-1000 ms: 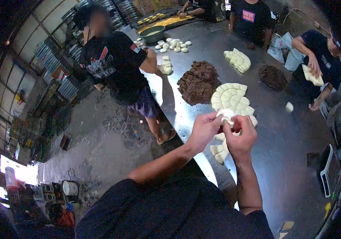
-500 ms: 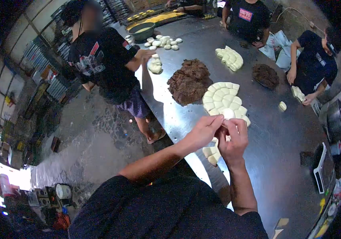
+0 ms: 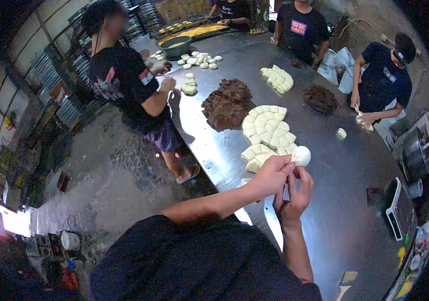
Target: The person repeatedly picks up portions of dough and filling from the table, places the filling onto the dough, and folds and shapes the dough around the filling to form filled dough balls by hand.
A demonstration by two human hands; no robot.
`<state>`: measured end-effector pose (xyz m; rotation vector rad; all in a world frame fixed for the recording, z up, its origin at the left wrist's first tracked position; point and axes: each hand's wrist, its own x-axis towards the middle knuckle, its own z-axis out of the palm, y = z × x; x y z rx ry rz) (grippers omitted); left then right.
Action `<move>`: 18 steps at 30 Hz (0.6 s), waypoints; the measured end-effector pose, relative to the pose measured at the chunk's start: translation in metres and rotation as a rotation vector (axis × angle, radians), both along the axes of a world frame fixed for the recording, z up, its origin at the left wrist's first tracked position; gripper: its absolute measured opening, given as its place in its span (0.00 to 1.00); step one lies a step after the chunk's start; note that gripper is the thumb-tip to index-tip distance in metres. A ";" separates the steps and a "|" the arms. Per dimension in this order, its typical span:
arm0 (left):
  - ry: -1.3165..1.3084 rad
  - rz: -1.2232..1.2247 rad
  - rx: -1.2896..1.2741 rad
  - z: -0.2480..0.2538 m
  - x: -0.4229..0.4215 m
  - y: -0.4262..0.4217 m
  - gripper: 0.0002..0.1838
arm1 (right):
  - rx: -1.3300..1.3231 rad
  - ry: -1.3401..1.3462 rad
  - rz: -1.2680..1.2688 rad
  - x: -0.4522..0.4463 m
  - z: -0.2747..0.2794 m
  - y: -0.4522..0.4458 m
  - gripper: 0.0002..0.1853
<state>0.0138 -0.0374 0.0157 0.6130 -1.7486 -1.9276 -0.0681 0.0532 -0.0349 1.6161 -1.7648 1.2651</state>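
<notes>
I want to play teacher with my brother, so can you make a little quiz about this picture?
1. True or false: the green bowl stands farther from the camera than the bigger brown mound.
2. Which of these lies lowest in the picture?
A) green bowl
B) bigger brown mound
C) brush
3. Fill in: the left hand holds a round, white ____.

Key: 1. True. 2. C. 3. Dough ball.

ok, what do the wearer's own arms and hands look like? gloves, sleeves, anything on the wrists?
Plain black or very dark top with short sleeves, no print visible on them. Forearms are bare. Left hand and right hand are ungloved; no watch, bracelet or cable shows on either wrist.
</notes>
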 end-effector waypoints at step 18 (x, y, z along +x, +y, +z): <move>-0.616 -0.898 -0.745 -0.267 -0.063 0.011 0.13 | 0.219 -0.560 -0.099 -0.026 -0.087 0.124 0.07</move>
